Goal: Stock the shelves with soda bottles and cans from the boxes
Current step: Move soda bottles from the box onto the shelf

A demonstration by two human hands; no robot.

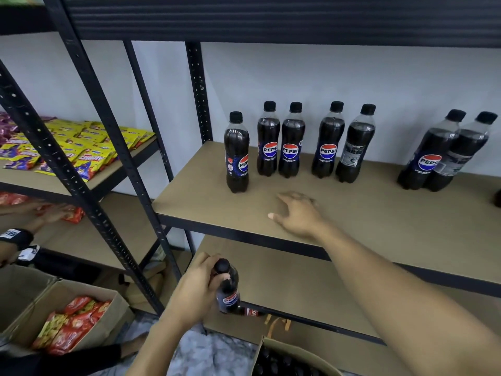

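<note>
Left hand [199,290] grips a cola bottle [227,287] by its neck, low beside the shelf [366,213]. Right hand [296,214] relaxed, fingers spread over the board. Seven bottles [291,141] stand upright behind it.

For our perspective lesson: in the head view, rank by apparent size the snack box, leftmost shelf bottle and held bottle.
1. snack box
2. leftmost shelf bottle
3. held bottle, unsure: left hand partly covers it

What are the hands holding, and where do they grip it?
The left hand grips a bottle by its neck, under the cap. The right hand holds nothing.
</note>
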